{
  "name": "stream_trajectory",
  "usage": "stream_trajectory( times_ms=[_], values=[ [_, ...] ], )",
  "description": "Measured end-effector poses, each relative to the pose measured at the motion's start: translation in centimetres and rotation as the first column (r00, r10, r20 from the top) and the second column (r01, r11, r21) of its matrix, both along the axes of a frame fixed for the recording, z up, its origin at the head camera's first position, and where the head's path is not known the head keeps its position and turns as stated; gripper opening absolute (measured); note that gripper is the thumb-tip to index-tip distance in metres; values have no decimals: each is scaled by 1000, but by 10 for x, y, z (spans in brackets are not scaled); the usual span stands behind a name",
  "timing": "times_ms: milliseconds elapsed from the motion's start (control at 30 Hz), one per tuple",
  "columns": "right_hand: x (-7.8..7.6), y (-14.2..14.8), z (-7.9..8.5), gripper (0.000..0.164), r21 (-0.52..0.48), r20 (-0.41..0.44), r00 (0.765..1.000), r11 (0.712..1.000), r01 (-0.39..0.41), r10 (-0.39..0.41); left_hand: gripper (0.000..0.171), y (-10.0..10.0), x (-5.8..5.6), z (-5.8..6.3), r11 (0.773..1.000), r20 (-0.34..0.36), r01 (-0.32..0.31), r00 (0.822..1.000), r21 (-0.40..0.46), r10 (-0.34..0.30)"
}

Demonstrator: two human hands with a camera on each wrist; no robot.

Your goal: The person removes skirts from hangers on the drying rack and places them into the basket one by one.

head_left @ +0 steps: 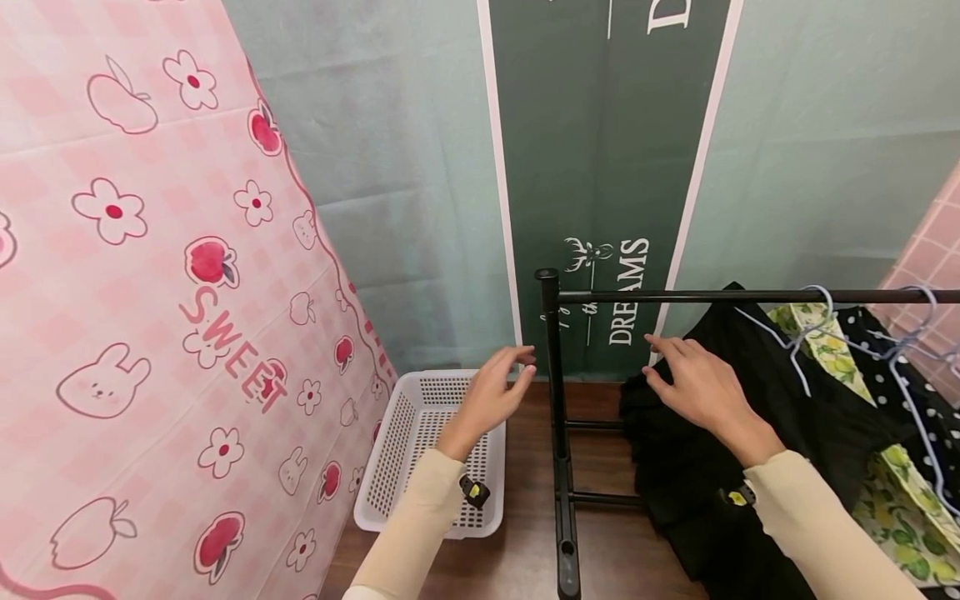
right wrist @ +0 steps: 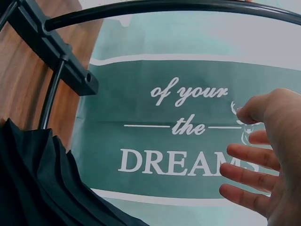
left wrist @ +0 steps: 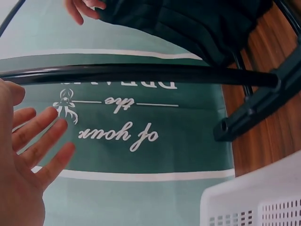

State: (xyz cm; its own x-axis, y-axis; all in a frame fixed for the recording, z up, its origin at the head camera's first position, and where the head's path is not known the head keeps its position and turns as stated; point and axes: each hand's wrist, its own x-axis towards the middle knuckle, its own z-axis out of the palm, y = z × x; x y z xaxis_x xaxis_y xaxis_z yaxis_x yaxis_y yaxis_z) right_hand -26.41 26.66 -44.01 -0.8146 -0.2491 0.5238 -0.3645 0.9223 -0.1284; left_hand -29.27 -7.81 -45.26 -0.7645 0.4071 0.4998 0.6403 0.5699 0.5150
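My left hand (head_left: 491, 392) hovers to the left of the black clothes rack's upright post (head_left: 557, 375), above the white basket. Its fingers are relaxed and slightly bent, holding nothing; in the left wrist view the palm and spread fingers (left wrist: 44, 141) show beside the post. On the post's other side is my right hand (head_left: 697, 383), loosely extended with nothing in it. It overlaps the edge of a black pleated garment (head_left: 675, 492) in the head view. From the right wrist, its fingers (right wrist: 249, 174) appear apart from that garment's folds (right wrist: 42, 174).
Blue hangers (head_left: 797, 342) hang from the rack's top rail (head_left: 750, 297), with lemon-print (head_left: 911, 554) and polka-dot clothes (head_left: 870, 329) at the right. A white perforated basket (head_left: 380, 450) stands on the wooden floor (head_left: 525, 533). Pink printed cloth (head_left: 150, 308) borders the left, green cloth (head_left: 405, 208) the back.
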Motion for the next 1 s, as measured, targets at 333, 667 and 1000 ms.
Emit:
stream_trajectory(
  times_ms=[333,667,1000],
  values=[
    [4,1,8,48,-12,-34,999,1000,4,-4,37,12,0,5,999,-40,27,999,31,-25],
    [6,2,15,41,-10,-56,998,999,30,-31,41,22,1,14,996,57,53,997,74,-57],
    [12,7,30,29,-50,-115,992,997,55,-60,44,30,-2,21,994,55,74,995,84,-79]
  ],
)
